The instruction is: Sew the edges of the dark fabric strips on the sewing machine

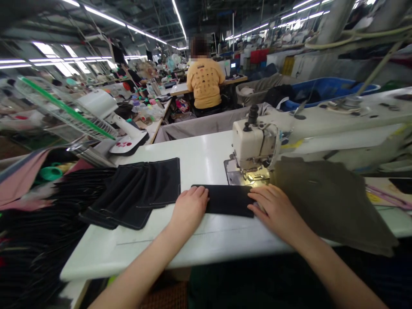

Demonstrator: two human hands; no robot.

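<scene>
Right in front of you, on the smooth white surface (199, 163), lies a black cloth strip (229, 200). It is flat and soft, shaped like a long rectangle. Your left hand (189, 209) lies open and flat, with its fingertips on the strip's 9 o'clock end. Your right hand (277, 211) is open and flat too, pressing on the 3 o'clock end. Neither hand grips anything.

At 12 o'clock from the strip stands the cream sewing machine (254, 143), hard and boxy. Its shiny metal foot is just beside the strip's far edge. At 9 o'clock, near your left hand, sits a fanned stack of dark squares (141, 189) with pale stitches. At 3 o'clock a big floppy brown cloth (331, 201) lies right by your right hand. Far off at 12 o'clock sits a person in a yellow shirt (206, 81).
</scene>
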